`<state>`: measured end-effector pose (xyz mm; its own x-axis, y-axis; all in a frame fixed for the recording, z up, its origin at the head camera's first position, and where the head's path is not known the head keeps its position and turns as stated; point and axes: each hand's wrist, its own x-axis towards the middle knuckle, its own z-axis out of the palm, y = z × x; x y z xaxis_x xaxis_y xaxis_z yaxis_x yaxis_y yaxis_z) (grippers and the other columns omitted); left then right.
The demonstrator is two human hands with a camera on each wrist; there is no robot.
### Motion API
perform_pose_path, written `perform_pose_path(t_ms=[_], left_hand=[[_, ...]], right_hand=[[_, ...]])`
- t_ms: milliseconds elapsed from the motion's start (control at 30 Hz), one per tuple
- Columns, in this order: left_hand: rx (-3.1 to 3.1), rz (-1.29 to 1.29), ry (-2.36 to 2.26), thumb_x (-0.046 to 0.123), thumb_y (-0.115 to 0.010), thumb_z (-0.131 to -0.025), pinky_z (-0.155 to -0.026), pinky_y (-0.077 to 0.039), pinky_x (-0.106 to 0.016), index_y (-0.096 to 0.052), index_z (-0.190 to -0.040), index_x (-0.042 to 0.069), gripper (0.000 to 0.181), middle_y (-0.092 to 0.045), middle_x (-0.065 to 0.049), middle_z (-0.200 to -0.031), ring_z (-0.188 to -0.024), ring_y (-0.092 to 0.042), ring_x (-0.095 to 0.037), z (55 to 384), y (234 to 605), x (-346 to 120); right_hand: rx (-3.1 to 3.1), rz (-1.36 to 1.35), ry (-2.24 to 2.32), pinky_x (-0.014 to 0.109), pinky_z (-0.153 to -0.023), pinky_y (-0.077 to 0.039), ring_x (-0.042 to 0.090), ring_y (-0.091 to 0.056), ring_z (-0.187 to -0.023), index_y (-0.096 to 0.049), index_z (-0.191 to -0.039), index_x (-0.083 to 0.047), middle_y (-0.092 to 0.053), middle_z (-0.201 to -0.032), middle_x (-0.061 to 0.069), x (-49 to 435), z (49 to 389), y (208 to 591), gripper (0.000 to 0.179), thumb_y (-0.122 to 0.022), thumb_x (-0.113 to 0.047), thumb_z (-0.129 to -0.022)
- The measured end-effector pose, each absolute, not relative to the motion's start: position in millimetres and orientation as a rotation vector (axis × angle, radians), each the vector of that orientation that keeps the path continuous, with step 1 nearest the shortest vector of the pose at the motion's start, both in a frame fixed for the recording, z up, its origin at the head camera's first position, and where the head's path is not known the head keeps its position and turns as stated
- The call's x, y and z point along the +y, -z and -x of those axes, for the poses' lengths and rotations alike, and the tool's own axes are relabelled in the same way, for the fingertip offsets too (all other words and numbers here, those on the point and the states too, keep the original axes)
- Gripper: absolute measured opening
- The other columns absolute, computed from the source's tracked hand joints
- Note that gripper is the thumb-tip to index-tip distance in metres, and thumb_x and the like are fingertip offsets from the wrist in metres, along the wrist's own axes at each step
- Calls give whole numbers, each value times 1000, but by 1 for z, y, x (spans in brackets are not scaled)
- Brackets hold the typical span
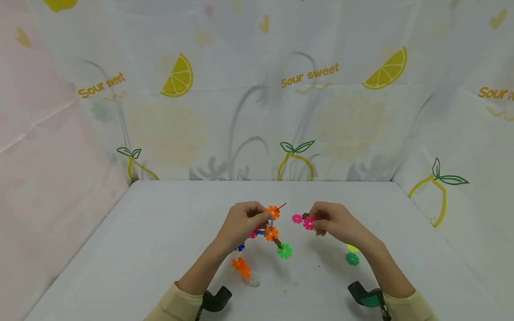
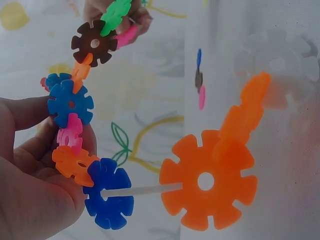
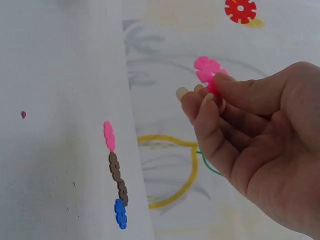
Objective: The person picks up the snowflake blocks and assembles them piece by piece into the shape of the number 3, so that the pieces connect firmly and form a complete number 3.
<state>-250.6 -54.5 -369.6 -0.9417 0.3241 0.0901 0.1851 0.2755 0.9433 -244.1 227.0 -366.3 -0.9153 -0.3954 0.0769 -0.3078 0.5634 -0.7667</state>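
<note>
My left hand (image 1: 242, 225) holds a chain of linked plastic snowflake discs. The left wrist view shows its thumb and fingers around a stretch with a blue disc (image 2: 71, 104), a pink disc (image 2: 70, 134) and a dark blue disc (image 2: 109, 194). From there the chain runs down to a large orange disc (image 2: 195, 195) and a clear disc (image 2: 272, 62). A green disc (image 1: 284, 251) hangs at another end, off a brown disc (image 2: 94, 43). To the right, my right hand (image 1: 337, 220) pinches a pink disc (image 1: 308, 223) between thumb and fingertips, apart from the chain.
Behind the right hand, a short linked strip with a pink disc (image 3: 109, 135), brown discs (image 3: 115, 166) and a blue disc (image 3: 120, 214) lies on the white table (image 1: 168, 214). Yellow (image 1: 352, 248) and green (image 1: 352, 259) discs show beside the right forearm. A printed curtain (image 1: 225, 111) stands behind.
</note>
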Motion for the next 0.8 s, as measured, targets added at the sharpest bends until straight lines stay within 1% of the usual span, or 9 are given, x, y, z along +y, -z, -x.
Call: perform_pose_path(t_ms=[67, 133, 267, 500, 633, 800], left_hand=[[2406, -492, -1748, 28, -68, -93, -71, -57, -29, -72, -90, 9, 20, -73, -7, -84, -78, -70, -15, 250, 370, -54], [2392, -499, -1749, 28, -68, -93, -72, -58, -29, -72, -91, 8, 21, -73, -8, -85, -78, -70, -16, 249, 370, -53], [2380, -523, -1739, 28, -69, -93, -74, -58, -28, -72, -91, 8, 20, -72, -8, -85, -78, -71, -15, 247, 370, -50], [2372, -586, -1723, 27, -68, -94, -70, -58, -29, -72, -93, 5, 23, -73, -10, -86, -78, -69, -15, 241, 367, -46], [2383, -623, -1706, 27, -68, -94, -69, -58, -28, -72, -92, 8, 20, -74, -11, -87, -78, -69, -15, 241, 368, -44], [2399, -668, -1678, 28, -68, -94, -70, -57, -28, -72, -90, 11, 17, -73, -8, -84, -77, -69, -14, 241, 370, -42]], right_hand=[[2672, 609, 1355, 32, -64, -58, 28, -66, -68, -61, -98, -4, -66, -79, 12, 226, 243, 364, 8, -65, -8, -93], [2653, 622, 1422, 33, -64, -58, 25, -67, -66, -60, -101, -5, -66, -78, 11, 225, 243, 362, 9, -65, -8, -93], [2595, 680, 1552, 35, -63, -60, 19, -67, -64, -60, -104, -4, -66, -76, 12, 224, 242, 358, 11, -64, -9, -95], [2577, 753, 1673, 34, -62, -59, 20, -67, -65, -62, -107, -5, -66, -76, 11, 220, 236, 352, 11, -62, -8, -96], [2599, 776, 1700, 31, -61, -58, 19, -65, -64, -65, -109, -4, -65, -75, 12, 217, 233, 350, 13, -61, -7, -97], [2622, 795, 1703, 29, -60, -57, 19, -64, -62, -67, -109, -4, -65, -74, 11, 215, 232, 349, 14, -62, -8, -96]])
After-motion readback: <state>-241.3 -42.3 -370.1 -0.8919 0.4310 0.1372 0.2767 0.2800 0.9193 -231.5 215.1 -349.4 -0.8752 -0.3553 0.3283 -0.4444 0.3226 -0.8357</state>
